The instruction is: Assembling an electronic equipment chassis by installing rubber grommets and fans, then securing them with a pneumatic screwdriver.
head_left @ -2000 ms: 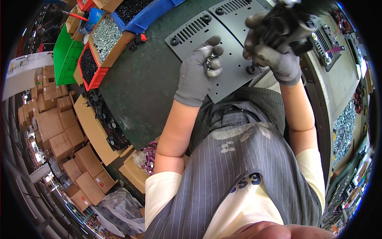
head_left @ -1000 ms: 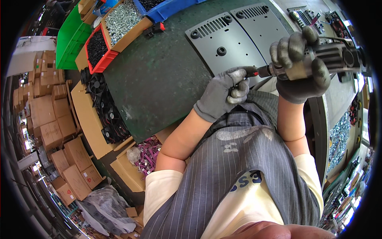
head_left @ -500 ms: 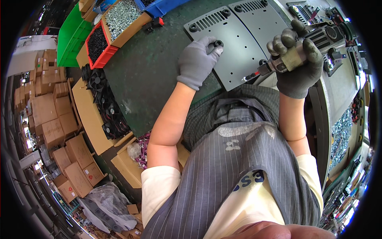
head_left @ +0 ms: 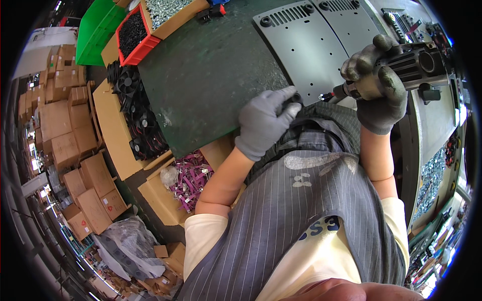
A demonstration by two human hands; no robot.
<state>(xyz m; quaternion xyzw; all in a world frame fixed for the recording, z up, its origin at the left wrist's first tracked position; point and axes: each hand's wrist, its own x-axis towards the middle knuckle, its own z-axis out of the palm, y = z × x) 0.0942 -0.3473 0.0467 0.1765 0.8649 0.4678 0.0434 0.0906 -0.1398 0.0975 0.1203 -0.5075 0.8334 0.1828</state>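
Between the thumb and fingers of my gloved left hand [head_left: 265, 123] is a small round black foot [head_left: 296, 99], at the near left corner of a grey metal panel [head_left: 314, 67]. My gloved right hand [head_left: 384, 95] is wrapped round a power screwdriver [head_left: 409, 65]. Its bit points left over the panel's near edge, with a small shiny screw [head_left: 321, 97] at the tip. Slots and small holes run through the panel, and round black feet [head_left: 265, 21] sit at its far corners. A second, similar panel [head_left: 346, 30] lies against its right side.
On the dark green worktop [head_left: 201, 85], a red bin of black parts [head_left: 133, 37] and a carton of screws [head_left: 163, 10] stand far left. Beside it are a box of black fans [head_left: 133, 108] and a box of purple parts [head_left: 191, 178]. Stacked cartons [head_left: 68, 125] stand further left.
My left hand has come off the panel's middle toward its near edge, still pinching the black foot. My right hand stays round the screwdriver. The view has shifted slightly.
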